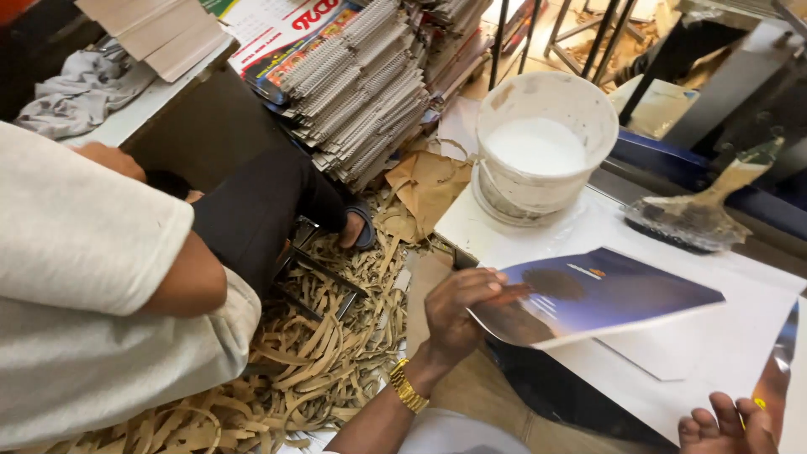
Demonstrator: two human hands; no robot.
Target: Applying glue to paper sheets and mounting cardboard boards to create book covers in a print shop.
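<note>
My left hand (pixel 458 309), with a gold bracelet on its wrist, grips the left edge of a glossy dark blue cover sheet (pixel 614 290) and holds it tilted above the white worktable (pixel 723 336). At the bottom right corner my right hand (pixel 727 424) has its fingers curled against a second glossy sheet (pixel 777 366) that stands along the frame's right edge. Only the fingers of that hand show.
A white bucket of white glue (pixel 542 143) stands at the table's far corner, with a glue-coated brush (pixel 698 214) to its right. Stacks of spiral-bound books (pixel 361 92) rise behind. Brown paper strips (pixel 328 336) litter the floor. A seated person in a white shirt (pixel 84 286) fills the left.
</note>
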